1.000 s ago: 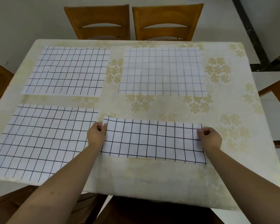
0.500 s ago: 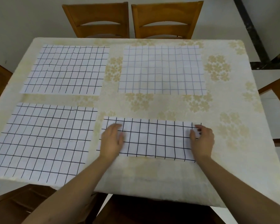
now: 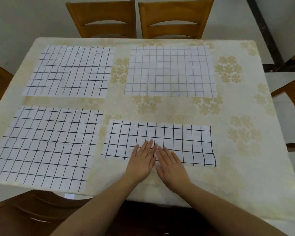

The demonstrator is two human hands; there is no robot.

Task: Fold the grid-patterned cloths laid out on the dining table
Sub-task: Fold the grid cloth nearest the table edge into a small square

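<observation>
Both my hands are sliding inward from the short ends of the half-folded grid cloth [image 3: 158,142] and are now meeting at the middle of its near edge, low in the centre of the frame. My left hand [image 3: 141,163] and right hand [image 3: 171,169] are lying flat, fingers straight and close together, index fingers nearly touching; they are gripping nothing, only pressing the cloth down onto the tabletop [image 3: 245,176], the heels of both hands resting on the floral table cover beyond the cloth's edge.

I am judging this cloth to be thin, light and limp: it is lying flat with faint creases, and its lower right corner is curling slightly. It will probably slide on the cover if pushed, so I would be pinching it at the two corners of a short end for the next fold, lifting gently and laying that end over the other.

Three more grid cloths are lying unfolded: one at the lower left [image 3: 46,147], one at the upper left [image 3: 71,71], and a paler one at the upper right [image 3: 170,70].
</observation>
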